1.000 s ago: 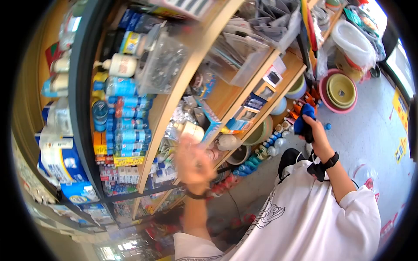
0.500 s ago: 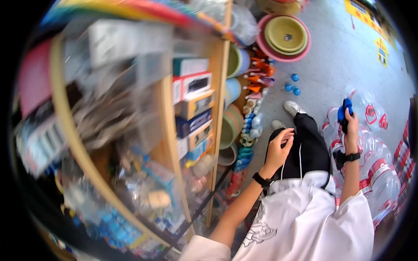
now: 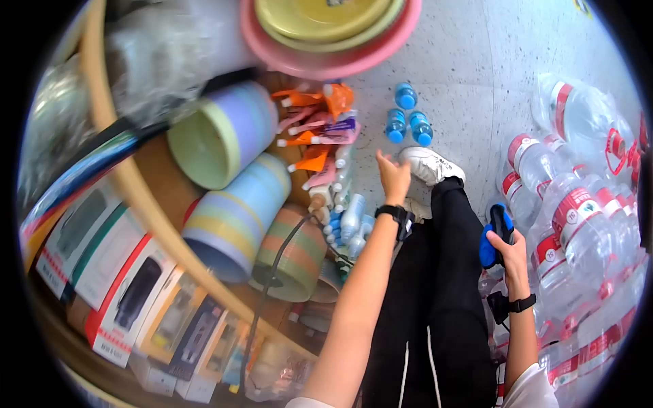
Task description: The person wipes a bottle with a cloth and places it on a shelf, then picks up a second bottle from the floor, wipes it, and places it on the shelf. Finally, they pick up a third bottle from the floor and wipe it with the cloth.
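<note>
My left hand [image 3: 394, 178] holds nothing, its fingers apart and slightly curled, just above my white shoe [image 3: 433, 166]. Close beyond its fingertips, three small bottles with blue caps [image 3: 420, 128] are grouped on the grey speckled floor [image 3: 469, 88]. My right hand [image 3: 511, 255] grips a blue-and-black handheld object [image 3: 496, 234] whose exact kind I cannot make out. That hand is beside the large clear water bottles [image 3: 575, 211] with red-and-white labels. A black band is on each wrist.
Left of my arm, striped bins [image 3: 238, 211] lie on their sides by a wooden-edged shelf with boxed goods [image 3: 132, 292]. Orange-and-pink pouches [image 3: 320, 132] and white bottles line its edge. Stacked basins [image 3: 320, 58] stand ahead. A black cable [image 3: 275, 262] hangs near my left arm.
My view has swung down and closer to the floor. My left hand has gone from near my lap out toward the three small bottles. The blue-and-black object stays in my right hand.
</note>
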A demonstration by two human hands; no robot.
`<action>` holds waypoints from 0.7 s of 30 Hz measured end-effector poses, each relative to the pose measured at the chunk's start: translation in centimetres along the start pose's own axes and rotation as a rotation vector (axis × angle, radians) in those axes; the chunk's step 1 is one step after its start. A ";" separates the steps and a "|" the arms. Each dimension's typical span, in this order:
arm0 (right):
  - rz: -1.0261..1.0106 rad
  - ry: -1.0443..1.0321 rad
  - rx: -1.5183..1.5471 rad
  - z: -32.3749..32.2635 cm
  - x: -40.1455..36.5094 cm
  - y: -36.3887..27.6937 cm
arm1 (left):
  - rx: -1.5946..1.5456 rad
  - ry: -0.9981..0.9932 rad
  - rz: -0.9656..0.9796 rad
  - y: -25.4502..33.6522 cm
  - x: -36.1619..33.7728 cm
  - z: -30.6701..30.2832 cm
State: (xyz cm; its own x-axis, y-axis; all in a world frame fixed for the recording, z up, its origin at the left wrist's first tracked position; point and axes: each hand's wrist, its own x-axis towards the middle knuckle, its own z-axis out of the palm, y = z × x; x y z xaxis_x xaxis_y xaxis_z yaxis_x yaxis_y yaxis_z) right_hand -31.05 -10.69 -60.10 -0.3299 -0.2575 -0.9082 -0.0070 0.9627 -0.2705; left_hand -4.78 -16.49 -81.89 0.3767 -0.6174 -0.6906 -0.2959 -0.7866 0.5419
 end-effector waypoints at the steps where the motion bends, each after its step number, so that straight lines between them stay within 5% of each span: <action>1: -0.032 -0.062 0.040 0.3 0.7 -0.1 | -0.040 0.016 0.009 -0.5 1.5 1.1; 2: -0.069 -0.123 0.084 0.5 1.5 -0.2 | -0.033 0.002 0.005 -0.7 2.7 2.3; 4: -0.052 -0.101 0.131 1.1 3.0 -0.5 | 0.080 0.203 0.385 -1.0 4.6 3.9; 7: -0.049 -0.132 0.084 1.0 6.0 0.2 | 0.017 0.196 0.462 -2.0 7.0 5.6; 16: 0.045 -0.060 0.241 2.2 7.9 0.7 | -0.085 0.201 0.350 -1.1 7.7 6.0; 19: 0.007 -0.164 0.036 2.2 8.5 1.6 | -0.063 0.198 0.322 -1.0 7.8 5.7; 21: -0.226 -0.081 -0.349 2.7 8.4 1.6 | -0.061 0.217 0.346 -1.2 7.7 5.0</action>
State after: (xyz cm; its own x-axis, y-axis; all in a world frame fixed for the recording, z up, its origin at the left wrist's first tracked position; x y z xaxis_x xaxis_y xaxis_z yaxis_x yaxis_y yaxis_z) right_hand -31.30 -11.51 -69.05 -0.2082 -0.4574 -0.8646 -0.3940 0.8483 -0.3539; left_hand -5.96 -20.30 -90.26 0.4425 -0.8258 -0.3495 -0.3870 -0.5275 0.7563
